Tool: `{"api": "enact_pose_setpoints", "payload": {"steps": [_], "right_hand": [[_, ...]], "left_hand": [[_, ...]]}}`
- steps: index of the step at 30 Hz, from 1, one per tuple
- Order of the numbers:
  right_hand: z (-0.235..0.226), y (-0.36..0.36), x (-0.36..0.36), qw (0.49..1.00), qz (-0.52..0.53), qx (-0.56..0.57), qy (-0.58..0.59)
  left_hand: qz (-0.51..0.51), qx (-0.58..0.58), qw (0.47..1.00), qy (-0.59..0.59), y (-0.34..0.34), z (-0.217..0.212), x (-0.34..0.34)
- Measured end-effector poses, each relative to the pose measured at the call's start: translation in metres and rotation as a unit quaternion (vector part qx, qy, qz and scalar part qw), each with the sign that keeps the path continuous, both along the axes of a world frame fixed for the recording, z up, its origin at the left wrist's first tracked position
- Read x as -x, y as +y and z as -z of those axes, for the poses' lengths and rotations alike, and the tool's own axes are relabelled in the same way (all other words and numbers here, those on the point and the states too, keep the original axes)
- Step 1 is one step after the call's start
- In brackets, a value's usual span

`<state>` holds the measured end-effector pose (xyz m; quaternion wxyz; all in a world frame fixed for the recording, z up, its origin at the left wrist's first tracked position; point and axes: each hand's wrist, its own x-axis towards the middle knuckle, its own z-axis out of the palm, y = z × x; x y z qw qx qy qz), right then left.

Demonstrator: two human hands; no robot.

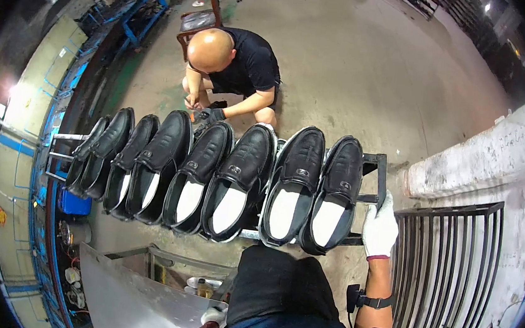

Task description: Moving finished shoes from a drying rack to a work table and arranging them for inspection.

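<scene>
A row of several black leather slip-on shoes (237, 168) with pale insoles stands on a dark metal rack (372, 174) in front of me, toes pointing away. My right hand (380, 227), in a white knitted glove, is closed around the rack's right end, beside the last shoe. Low in the picture, my left hand (214, 315), also white-gloved, is at the right edge of a grey metal sheet (136, 297). Its fingers are too small and blurred to make out their grip. A black strap device (372, 301) sits on my right forearm.
Beyond the rack a co-worker (240, 67) squats, one hand dark-gloved, near the shoes. Behind them stands a chair (200, 22). A long conveyor-like machine (50, 207) runs along the left. At right, a black barred rack (448, 270) leans by a white wall. A bottle (204, 288) stands below.
</scene>
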<state>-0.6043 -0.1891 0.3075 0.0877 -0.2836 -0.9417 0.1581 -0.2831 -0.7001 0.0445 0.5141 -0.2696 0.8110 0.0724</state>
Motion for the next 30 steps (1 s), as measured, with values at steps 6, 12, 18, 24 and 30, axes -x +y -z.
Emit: {"api": "enact_pose_setpoints", "payload": {"steps": [6, 12, 18, 24, 30], "right_hand": [[0.024, 0.012, -0.005, 0.996, -0.065, 0.046, 0.05], [0.018, 0.018, -0.011, 0.987, -0.109, 0.09, 0.07], [0.019, 0.025, -0.013, 0.989, -0.107, 0.094, 0.034], [0.015, 0.019, -0.013, 0.988, -0.112, 0.099, 0.042], [0.008, 0.021, -0.016, 0.992, -0.084, 0.08, 0.038]], "left_hand": [[-0.06, 0.047, 0.995, 0.066, 0.022, -0.041, 0.017], [-0.079, 0.069, 0.988, 0.117, 0.03, -0.041, 0.01], [-0.117, 0.105, 0.978, 0.135, 0.052, -0.046, 0.009], [-0.079, 0.049, 0.991, 0.094, 0.031, -0.012, -0.008], [-0.027, -0.03, 0.998, 0.047, 0.037, -0.038, 0.012]]}}
